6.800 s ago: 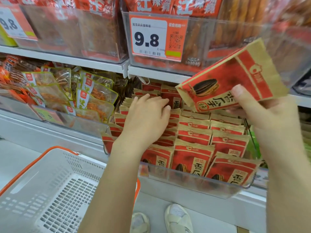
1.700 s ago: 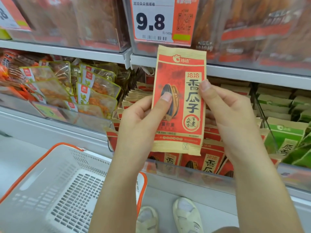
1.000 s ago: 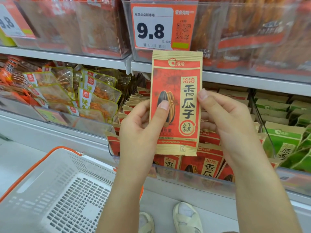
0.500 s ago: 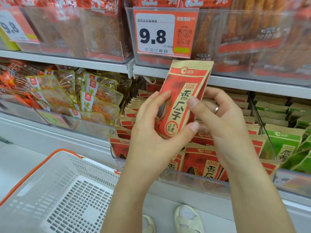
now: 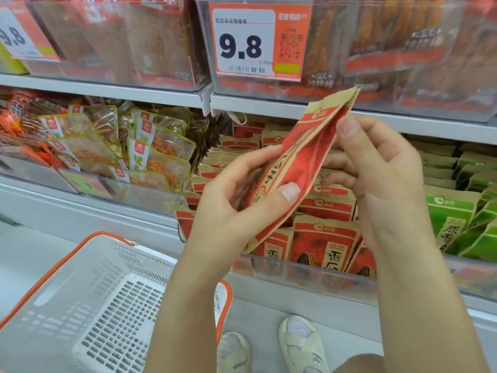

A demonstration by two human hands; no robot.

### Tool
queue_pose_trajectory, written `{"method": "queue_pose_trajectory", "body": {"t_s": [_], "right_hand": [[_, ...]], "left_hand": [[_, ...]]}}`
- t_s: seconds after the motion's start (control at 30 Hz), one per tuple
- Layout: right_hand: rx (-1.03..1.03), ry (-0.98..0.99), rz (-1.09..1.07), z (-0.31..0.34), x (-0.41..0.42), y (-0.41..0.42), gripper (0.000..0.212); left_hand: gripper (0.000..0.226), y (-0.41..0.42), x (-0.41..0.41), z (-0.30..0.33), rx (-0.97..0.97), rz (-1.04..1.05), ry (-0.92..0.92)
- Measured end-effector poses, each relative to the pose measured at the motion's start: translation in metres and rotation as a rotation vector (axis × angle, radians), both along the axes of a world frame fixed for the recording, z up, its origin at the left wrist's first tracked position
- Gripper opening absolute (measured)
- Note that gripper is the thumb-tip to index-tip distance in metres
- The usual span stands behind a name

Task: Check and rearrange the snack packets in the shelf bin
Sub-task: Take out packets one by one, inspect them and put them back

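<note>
I hold one red and tan snack packet (image 5: 309, 157) in both hands above the clear shelf bin (image 5: 309, 273). The packet is tilted and turned almost edge-on to me. My left hand (image 5: 236, 203) grips its lower part, thumb on the front face. My right hand (image 5: 376, 179) pinches its upper right edge, fingers curled behind it. The bin below holds several rows of the same red packets (image 5: 322, 238), standing upright; my hands hide its middle rows.
A white shopping basket (image 5: 88, 305) with an orange rim sits low at the left. Green packets (image 5: 457, 219) fill the bin to the right, clear spicy snack bags (image 5: 150, 154) the bin to the left. A shelf (image 5: 269, 106) with a 9.8 price tag (image 5: 258, 41) hangs close above.
The packet faced me upright a second ago. Both hands have since turned it clockwise and almost edge-on, and lowered it slightly toward the bin.
</note>
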State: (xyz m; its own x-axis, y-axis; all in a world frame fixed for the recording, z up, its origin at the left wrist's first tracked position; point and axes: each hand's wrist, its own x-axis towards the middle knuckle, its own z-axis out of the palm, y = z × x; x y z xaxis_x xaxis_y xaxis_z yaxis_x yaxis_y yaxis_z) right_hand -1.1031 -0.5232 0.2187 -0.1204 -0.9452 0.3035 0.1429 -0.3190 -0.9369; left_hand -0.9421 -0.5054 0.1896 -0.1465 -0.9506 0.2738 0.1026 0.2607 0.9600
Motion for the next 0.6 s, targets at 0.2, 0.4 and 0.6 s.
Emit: {"method": "queue_pose_trajectory", "body": {"t_s": [0.2, 0.4, 0.6], "right_hand": [[0.023, -0.012, -0.05, 0.0, 0.0001, -0.0025, 0.018], [0.004, -0.051, -0.065, 0.0057, 0.0045, -0.0069, 0.015], [0.031, -0.175, -0.055, 0.0021, 0.0051, -0.0077, 0.008]], "left_hand": [[0.047, -0.0017, -0.0019, -0.0007, -0.009, -0.006, 0.006], [0.05, -0.0025, -0.0018, 0.0004, 0.013, -0.014, 0.06], [0.051, -0.0028, -0.0027, -0.0001, 0.014, -0.02, 0.047]]}}
